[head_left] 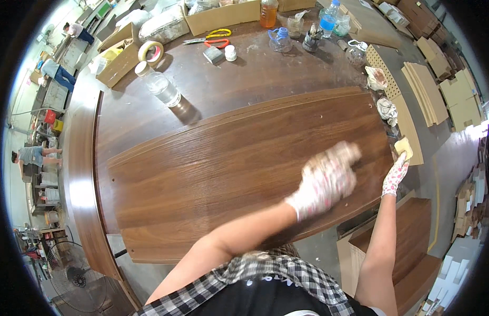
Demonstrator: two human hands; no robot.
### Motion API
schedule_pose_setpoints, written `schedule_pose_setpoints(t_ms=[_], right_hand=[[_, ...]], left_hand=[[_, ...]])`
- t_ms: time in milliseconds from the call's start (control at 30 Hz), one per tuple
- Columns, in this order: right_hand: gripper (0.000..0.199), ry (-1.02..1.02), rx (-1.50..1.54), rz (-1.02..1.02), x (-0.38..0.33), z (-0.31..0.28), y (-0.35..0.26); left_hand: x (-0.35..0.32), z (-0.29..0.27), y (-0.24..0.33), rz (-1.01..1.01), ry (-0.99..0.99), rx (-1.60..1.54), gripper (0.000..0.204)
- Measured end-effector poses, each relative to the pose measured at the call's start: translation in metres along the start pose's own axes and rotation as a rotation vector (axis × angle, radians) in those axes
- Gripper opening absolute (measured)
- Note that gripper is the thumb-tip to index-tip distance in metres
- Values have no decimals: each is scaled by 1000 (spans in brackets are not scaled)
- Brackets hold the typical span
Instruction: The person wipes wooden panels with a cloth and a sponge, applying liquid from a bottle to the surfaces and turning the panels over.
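Head view, left hand (326, 180) fingers flat on panel (228, 174)

Two gloved hands (328, 179) (one panel (218, 174))

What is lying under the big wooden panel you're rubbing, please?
The wood panel rests on a dark brown worktable, with the gloved left hand pressing on top. The table beneath it is covered.
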State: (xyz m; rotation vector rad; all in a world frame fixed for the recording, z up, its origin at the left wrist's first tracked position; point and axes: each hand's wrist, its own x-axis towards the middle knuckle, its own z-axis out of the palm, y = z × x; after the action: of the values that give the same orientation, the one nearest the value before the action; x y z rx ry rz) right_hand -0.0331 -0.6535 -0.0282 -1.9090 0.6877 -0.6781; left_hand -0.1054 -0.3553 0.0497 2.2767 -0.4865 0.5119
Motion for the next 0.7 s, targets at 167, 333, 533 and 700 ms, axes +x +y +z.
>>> schedule_pose_setpoints(t_ms=[167,333,533,700], right_hand=[[52,40,176,-67,2,-21,-11],[53,-20,347,-79,-12,10,-20],[52,52,349,1,-19,2,-28],[51,79,652,40,2,-17,25]], left_hand=[[-36,-42,-67,-202,-240,153,30],[0,-62,-129,-55,-75,576,36],[97,54,27,-193,-165,58,32],[83,55,65,89,-682,126,30]])
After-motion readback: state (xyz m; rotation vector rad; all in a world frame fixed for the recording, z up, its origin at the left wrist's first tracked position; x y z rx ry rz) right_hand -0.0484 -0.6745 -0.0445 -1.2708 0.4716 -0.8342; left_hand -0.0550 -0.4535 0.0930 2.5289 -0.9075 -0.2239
